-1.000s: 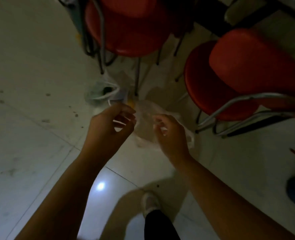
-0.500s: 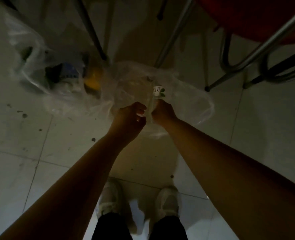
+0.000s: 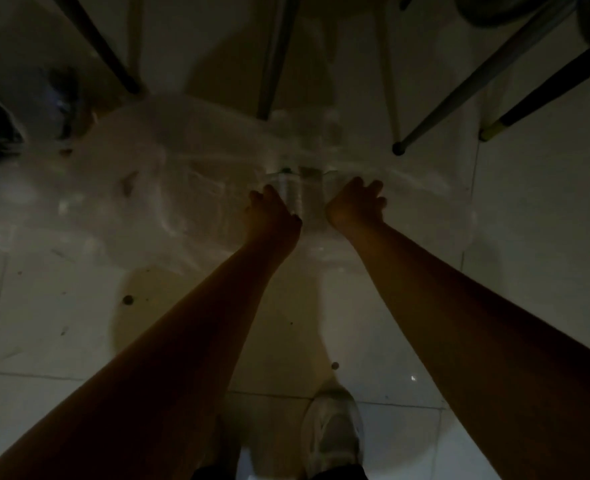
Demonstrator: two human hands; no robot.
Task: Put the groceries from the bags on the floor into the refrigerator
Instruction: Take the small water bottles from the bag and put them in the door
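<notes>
1. Nearest the camera, a pale sneaker (image 3: 333, 434) stands on the white tiled floor (image 3: 536, 209), right of centre, with dark trouser cloth at the bottom edge.
2. Two bare forearms reach down and away from the lower corners toward the middle of the view; the light is dim and the frame is blurred.
3. The left hand (image 3: 272, 211) is at the near edge of a clear plastic bag (image 3: 182, 188), fingers curled down into the film. It appears to pinch the plastic, though the fingertips are hidden.
4. The right hand (image 3: 355, 204) is just right of it, fingers bent and spread over the bag's edge. Whether it grips the film or only rests on it cannot be told.
5. Between the two hands a clear, ribbed item (image 3: 291, 192) shows inside the bag, possibly a bottle; the blur leaves it uncertain.
6. The bag lies crumpled on the floor, spreading left and right beyond the hands.
7. Far left, touching this bag, a second plastic bag (image 3: 61, 109) holds dark and bluish contents, too blurred to name.
8. Farther off, metal chair legs (image 3: 459, 98) slant down to the floor, one foot landing just beyond the bag on the right.
</notes>
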